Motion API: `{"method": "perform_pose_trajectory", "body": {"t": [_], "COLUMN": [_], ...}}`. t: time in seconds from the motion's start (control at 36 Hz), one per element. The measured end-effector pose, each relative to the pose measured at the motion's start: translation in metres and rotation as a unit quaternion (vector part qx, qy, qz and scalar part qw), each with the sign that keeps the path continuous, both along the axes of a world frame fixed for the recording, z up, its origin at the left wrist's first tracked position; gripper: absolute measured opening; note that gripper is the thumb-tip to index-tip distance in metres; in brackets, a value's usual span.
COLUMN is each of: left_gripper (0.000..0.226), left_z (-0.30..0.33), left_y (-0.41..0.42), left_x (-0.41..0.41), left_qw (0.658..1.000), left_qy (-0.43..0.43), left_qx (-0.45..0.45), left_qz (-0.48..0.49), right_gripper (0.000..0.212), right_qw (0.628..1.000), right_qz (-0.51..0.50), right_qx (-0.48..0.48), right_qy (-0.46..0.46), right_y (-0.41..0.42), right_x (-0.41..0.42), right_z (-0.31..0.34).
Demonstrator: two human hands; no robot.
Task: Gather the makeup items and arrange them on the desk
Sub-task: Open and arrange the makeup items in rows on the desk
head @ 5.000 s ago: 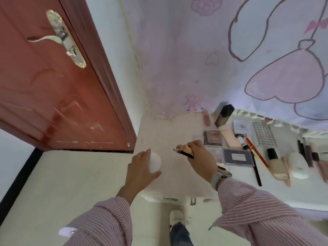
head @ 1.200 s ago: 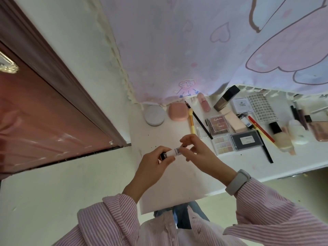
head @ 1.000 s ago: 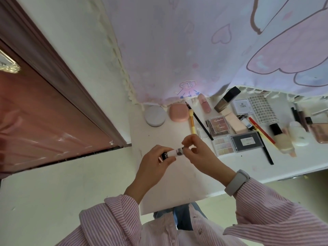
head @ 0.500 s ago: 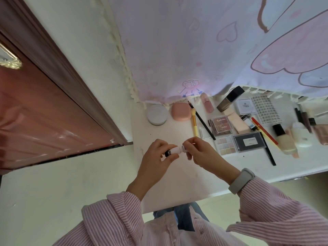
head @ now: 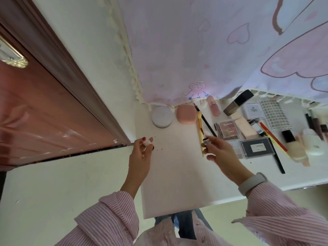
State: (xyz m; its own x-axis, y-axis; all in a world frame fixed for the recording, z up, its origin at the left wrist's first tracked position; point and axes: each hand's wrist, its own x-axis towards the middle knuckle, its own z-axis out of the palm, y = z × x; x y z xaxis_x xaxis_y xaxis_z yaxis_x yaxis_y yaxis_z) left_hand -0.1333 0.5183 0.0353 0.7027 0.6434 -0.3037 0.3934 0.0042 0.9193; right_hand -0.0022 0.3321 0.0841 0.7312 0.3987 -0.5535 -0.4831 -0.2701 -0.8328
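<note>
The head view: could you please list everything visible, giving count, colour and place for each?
round compact: 1, pale grey, desk's back left
rounded case: 1, peach pink, right of the round compact
brush: 1, yellow handle, right of the rounded case
eyeshadow palette: 1, clear lid over brown-pink pans, mid desk
flat palette: 1, black with white label, right of the right hand
foundation bottle: 1, beige with black cap, lying at right
desk: 1, white
curtain: 1, pink-lilac, behind the desk
door: 1, reddish brown, left
lip tube: 1, red-tipped, in left hand
cap piece: 1, dark, in right hand
left hand: pinches the lip tube
right hand: pinches the cap piece
</note>
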Motion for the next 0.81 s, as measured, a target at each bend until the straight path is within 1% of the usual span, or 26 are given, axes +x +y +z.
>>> {"method": "perform_pose_trajectory", "body": {"t": [0.08, 0.14, 0.19, 0.22, 0.28, 0.31, 0.39, 0.5, 0.61, 0.67, 0.72, 0.81], "left_gripper": [0.011, 0.012, 0.011, 0.011, 0.013, 0.012, 0.011, 0.022, 0.032, 0.036, 0.037, 0.037], "left_z": [-0.011, -0.017, -0.022, -0.024, -0.027, -0.030, -0.041, -0.054, -0.067, -0.071, -0.070, -0.068], "left_y": [0.000, 0.004, 0.009, 0.012, 0.016, 0.018, 0.022, 0.023, 0.025, 0.025, 0.023, 0.019], "left_x": [0.009, 0.017, 0.025, 0.029, 0.036, 0.038, 0.038, 0.036, 0.035, 0.033, 0.033, 0.032], "left_qw": [0.998, 0.996, 0.992, 0.989, 0.984, 0.981, 0.966, 0.956, 0.946, 0.941, 0.942, 0.938], "left_qy": [0.006, 0.013, 0.020, 0.023, 0.021, 0.016, 0.007, 0.011, 0.040, 0.056, 0.062, 0.073], "left_qx": [0.037, 0.065, 0.108, 0.131, 0.168, 0.188, 0.256, 0.294, 0.322, 0.335, 0.329, 0.338], "left_qz": [0.041, 0.062, 0.062, 0.057, 0.054, 0.049, 0.025, 0.017, 0.007, 0.003, 0.010, 0.016], "right_gripper": [0.022, 0.018, 0.015, 0.015, 0.017, 0.019, 0.020, 0.019, 0.018, 0.018, 0.020, 0.035], "right_qw": [0.997, 0.993, 0.988, 0.981, 0.952, 0.938, 0.914, 0.883, 0.849, 0.850, 0.850, 0.852], "right_qz": [0.037, 0.055, 0.066, 0.077, 0.111, 0.116, 0.126, 0.173, 0.205, 0.204, 0.204, 0.234], "right_qx": [-0.046, -0.056, -0.056, -0.071, -0.124, -0.136, -0.144, -0.184, -0.215, -0.219, -0.219, -0.213], "right_qy": [-0.053, -0.084, -0.124, -0.162, -0.258, -0.296, -0.357, -0.395, -0.437, -0.433, -0.433, -0.417], "right_y": [0.021, 0.039, 0.057, 0.064, 0.077, 0.082, 0.096, 0.105, 0.104, 0.104, 0.104, 0.100], "right_x": [-0.010, -0.013, -0.014, -0.013, -0.009, -0.007, -0.006, -0.005, -0.006, -0.006, -0.006, -0.006], "right_z": [-0.021, -0.032, -0.043, -0.048, -0.058, -0.062, -0.072, -0.087, -0.097, -0.099, -0.096, -0.089]}}
